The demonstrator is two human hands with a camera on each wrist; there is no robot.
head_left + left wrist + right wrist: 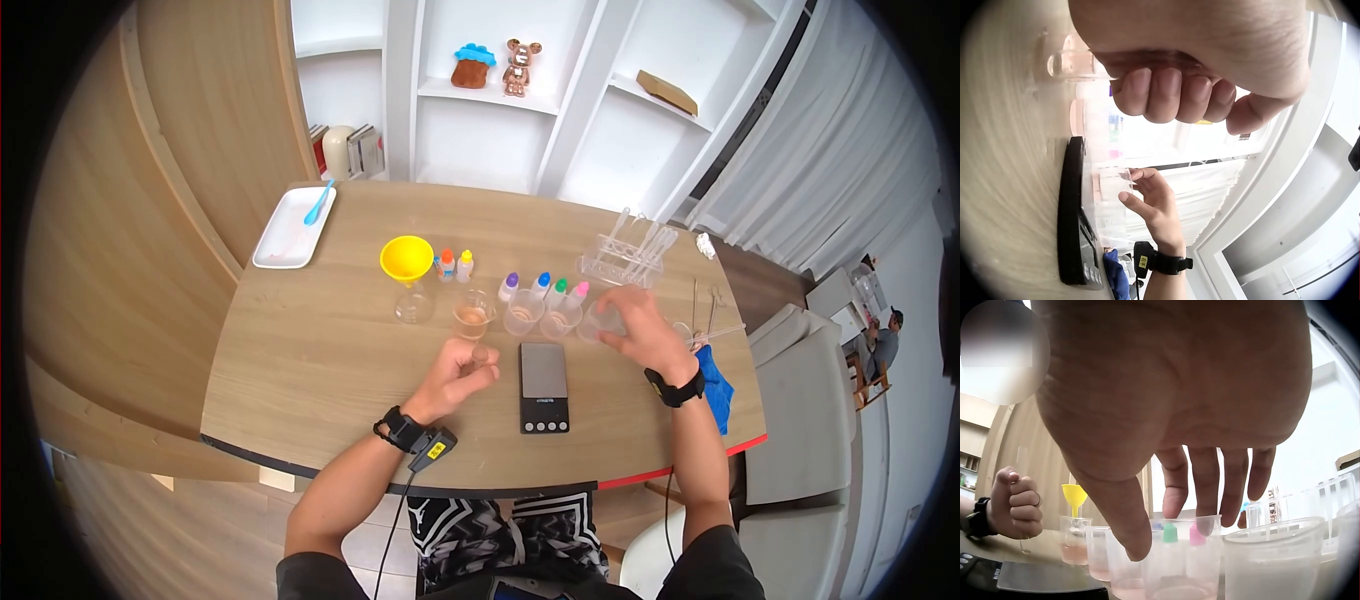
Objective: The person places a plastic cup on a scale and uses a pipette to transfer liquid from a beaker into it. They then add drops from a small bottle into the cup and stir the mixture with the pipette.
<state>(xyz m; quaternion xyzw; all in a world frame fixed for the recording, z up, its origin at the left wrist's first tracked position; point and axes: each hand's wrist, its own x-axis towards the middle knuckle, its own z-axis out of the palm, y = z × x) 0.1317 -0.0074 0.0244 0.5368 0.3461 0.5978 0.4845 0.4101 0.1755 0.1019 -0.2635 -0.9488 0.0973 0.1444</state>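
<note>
My left hand (455, 382) is a closed fist left of the black scale (543, 388), gripping a thin clear rod (1022, 456) that shows above and below the fist in the right wrist view. My right hand (645, 330) hangs over the rightmost clear plastic cup (598, 323) of the row, thumb and fingers spread about its rim; whether they touch it I cannot tell. Pinkish liquid lies in that cup (1182, 575). Beside it stand two more cups (561, 318) (523, 314) and a beaker (472, 316) with orange-pink liquid.
Capped dropper bottles (466, 266) stand behind the cups. A yellow funnel (407, 259) sits on a clear flask (412, 306) at the left. Back right is a test-tube rack (620, 262); a blue cloth (715, 390) lies at the right edge, a white tray (268, 240) far left.
</note>
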